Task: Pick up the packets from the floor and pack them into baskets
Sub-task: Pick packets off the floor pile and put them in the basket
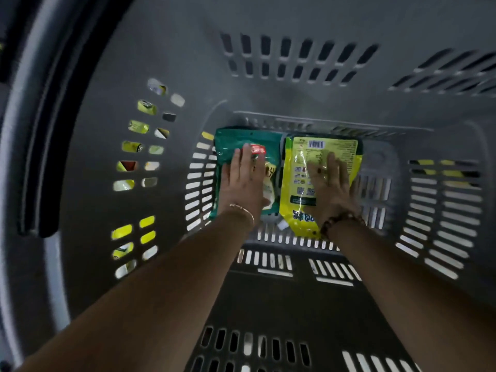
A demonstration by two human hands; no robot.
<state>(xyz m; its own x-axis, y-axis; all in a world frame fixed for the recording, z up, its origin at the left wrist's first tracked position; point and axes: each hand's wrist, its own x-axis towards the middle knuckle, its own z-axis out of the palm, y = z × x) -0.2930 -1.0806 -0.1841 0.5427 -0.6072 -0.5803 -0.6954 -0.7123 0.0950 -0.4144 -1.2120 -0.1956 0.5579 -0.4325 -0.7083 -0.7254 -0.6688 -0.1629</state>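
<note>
You are looking straight down into a deep grey basket (188,76) with slotted walls, and the packing is only at its start: two packets lie flat on its bottom, side by side against the far wall, and much of the bottom to their right is bare. The green packet (236,139) sits on the left and the yellow packet (295,162) on the right, printed back up with its barcode at the far end; their inner edges are touching or very nearly so. Your left hand (243,181) lies palm down on the green packet, fingers straight and close together, pressing on it rather than gripping. Your right hand (330,183) rests the same way on the yellow packet, fingers spread and flat, with nothing curled round or pinched. Neither hand has hold of anything, so I judge this pair as set down and being smoothed into place. There is plenty left to do: through the slots in the left wall you can see scraps of yellow and green wrapping, which look like loose packets (146,107) lying outside the basket, though how many you cannot tell from here. The space beside the yellow packet, and the whole depth above both, is there for the next ones.
</note>
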